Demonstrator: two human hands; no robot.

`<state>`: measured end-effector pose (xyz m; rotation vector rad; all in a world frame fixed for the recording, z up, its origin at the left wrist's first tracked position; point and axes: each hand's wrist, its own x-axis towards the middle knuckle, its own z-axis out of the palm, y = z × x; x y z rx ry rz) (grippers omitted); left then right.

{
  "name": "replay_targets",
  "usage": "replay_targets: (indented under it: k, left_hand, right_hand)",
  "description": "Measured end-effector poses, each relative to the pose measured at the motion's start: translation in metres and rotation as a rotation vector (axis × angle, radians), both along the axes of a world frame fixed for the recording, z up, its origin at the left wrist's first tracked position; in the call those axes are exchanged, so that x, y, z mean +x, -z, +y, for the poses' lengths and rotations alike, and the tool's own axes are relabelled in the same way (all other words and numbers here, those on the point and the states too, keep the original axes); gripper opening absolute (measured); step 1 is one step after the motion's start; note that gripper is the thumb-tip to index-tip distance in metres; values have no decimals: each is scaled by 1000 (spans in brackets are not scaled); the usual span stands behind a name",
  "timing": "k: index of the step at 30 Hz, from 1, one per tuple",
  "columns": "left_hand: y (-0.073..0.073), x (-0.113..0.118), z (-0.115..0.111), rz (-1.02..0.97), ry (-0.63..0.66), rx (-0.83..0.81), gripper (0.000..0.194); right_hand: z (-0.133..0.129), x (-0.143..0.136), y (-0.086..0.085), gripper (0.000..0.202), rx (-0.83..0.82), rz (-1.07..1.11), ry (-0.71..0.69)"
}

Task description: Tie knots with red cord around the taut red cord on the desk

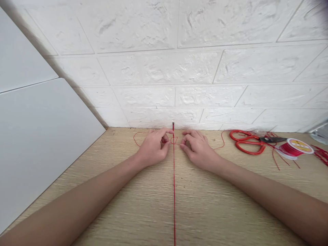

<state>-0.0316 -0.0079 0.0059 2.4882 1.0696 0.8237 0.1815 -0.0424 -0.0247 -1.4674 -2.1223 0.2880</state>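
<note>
A taut red cord (174, 191) runs from a dark nail (173, 124) by the wall down toward the bottom edge. Small knots and a loose loop of thin red thread (175, 138) sit around it below the nail. My left hand (156, 145) is just left of the cord, thumb and fingers pinched on the thread, index finger reaching to the knots. On the right side, my right hand (196, 147) pinches the other part of the thread between thumb and finger. Thread ends curve out beyond both hands.
Orange-handled scissors (249, 141) lie at the right beside a spool of red cord (290, 148), with loose cord pieces around them. A braided red piece (321, 154) and clear plastic (321, 132) are farther right. White panels (46, 136) stand at the left; a white brick-patterned wall (159, 68) is behind.
</note>
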Motion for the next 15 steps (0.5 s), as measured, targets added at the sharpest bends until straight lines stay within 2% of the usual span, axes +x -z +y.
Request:
replay_targets:
  k: [9, 15]
  left_hand:
    - [1, -1, 0, -3, -21, 19, 38]
    - [0, 0, 0, 1, -36, 14, 34]
  right_hand:
    - [0, 0, -3, 9, -9, 10, 5]
    - [-1, -2, -5, 13, -17, 6, 27]
